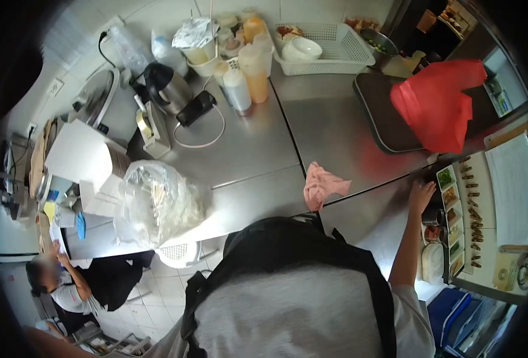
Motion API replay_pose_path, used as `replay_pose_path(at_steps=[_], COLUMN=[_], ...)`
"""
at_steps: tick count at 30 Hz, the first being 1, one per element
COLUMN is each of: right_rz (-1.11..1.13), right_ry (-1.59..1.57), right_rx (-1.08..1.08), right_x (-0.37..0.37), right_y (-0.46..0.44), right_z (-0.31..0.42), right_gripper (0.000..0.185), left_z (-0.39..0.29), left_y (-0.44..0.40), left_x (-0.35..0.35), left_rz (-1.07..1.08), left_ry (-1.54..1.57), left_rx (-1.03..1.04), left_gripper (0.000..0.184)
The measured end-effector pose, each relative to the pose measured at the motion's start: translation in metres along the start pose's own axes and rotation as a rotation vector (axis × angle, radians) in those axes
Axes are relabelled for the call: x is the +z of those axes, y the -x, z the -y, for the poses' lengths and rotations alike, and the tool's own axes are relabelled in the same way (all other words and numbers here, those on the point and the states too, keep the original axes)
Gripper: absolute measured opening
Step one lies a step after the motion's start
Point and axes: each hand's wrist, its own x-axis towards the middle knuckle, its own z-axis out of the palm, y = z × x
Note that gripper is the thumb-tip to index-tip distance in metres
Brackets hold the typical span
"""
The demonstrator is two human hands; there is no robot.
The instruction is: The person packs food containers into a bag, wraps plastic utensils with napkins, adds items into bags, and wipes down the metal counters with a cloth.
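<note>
My right hand [422, 196] lies at the right side of the steel counter [359, 218], its fingers stretched out and holding nothing I can see. Right beside it stands a row of white condiment trays [449, 197] with chopped green and brown food. A dark jar [432, 216] and a lidded plastic tub [433, 262] are below the hand. My left hand is out of the picture; only part of that arm shows at the bottom left. A crumpled pink cloth [323, 186] rests on the counter in front of me.
A red plastic bag [440, 104] lies on a dark tray [374, 113]. At the back are a white basket [335, 51], squeeze bottles [236, 89] and a kettle [167, 89]. A clear bag [162, 203] sits to the left. Another person [79, 286] is at the lower left.
</note>
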Motion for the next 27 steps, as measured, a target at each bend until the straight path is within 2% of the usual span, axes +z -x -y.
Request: replay_pose_path(at_steps=[3,5,7,8,9,10,14,16,19,20,21,22,26,27], right_rz=[0.301,0.385,0.173,0.297,0.511,0.689,1.25,1.464,1.642,1.687,1.74,1.783,1.92,1.94], right_ry=[0.205,0.337,0.054,-0.472,-1.0,-1.1,-0.912,-0.751,-0.586,-0.548,-0.507,-0.471,-0.341,-0.345], right_rx=[0.052,0.202,-0.143,-0.274,-0.347,-0.468,-1.186,-1.386,-1.468,-1.471,-1.466,-1.464,-1.431,-1.404], right_x=[-0.023,-0.091,-0.12,-0.195,-0.271,-0.304,-0.367,-0.368,-0.362,-0.361,-0.36,-0.359,-0.368,-0.369], right_y=[-0.007,-0.021,-0.037,-0.018,0.001,0.009,0.046,0.064,0.081,0.084,0.087,0.089,0.102,0.106], right_z=[0.025,0.095,0.109,0.171,0.234,0.26,0.302,0.319,0.331,0.336,0.34,0.345,0.368,0.374], right_gripper=[0.086,0.082,0.077,0.075,0.073,0.072,0.067,0.064,0.06,0.059,0.058,0.056,0.051,0.05], left_z=[-0.012,-0.025,-0.041,-0.048,-0.059,-0.068,-0.085,-0.07,0.01,0.051,0.078,0.093,0.124,0.136], left_y=[0.012,0.021,0.028,0.028,0.027,0.026,0.02,0.019,0.029,0.041,0.054,0.063,0.121,0.137], left_x=[-0.003,-0.011,-0.021,-0.029,-0.036,-0.044,-0.075,-0.081,-0.065,-0.044,-0.027,-0.016,0.004,0.011], left_rz=[-0.018,-0.024,-0.026,-0.021,-0.02,-0.017,0.004,0.059,0.276,0.351,0.503,0.577,0.39,0.322], left_ry=[-0.057,-0.12,-0.196,-0.233,-0.295,-0.349,-0.487,-0.472,-0.219,-0.082,0.165,0.275,0.446,0.453], left_rx=[-0.019,-0.031,-0.054,-0.065,-0.081,-0.095,-0.172,-0.246,-0.343,-0.3,-0.339,-0.427,-0.636,-0.534], left_gripper=[0.039,0.037,0.036,0.035,0.035,0.034,0.032,0.031,0.03,0.031,0.028,0.028,0.034,0.037])
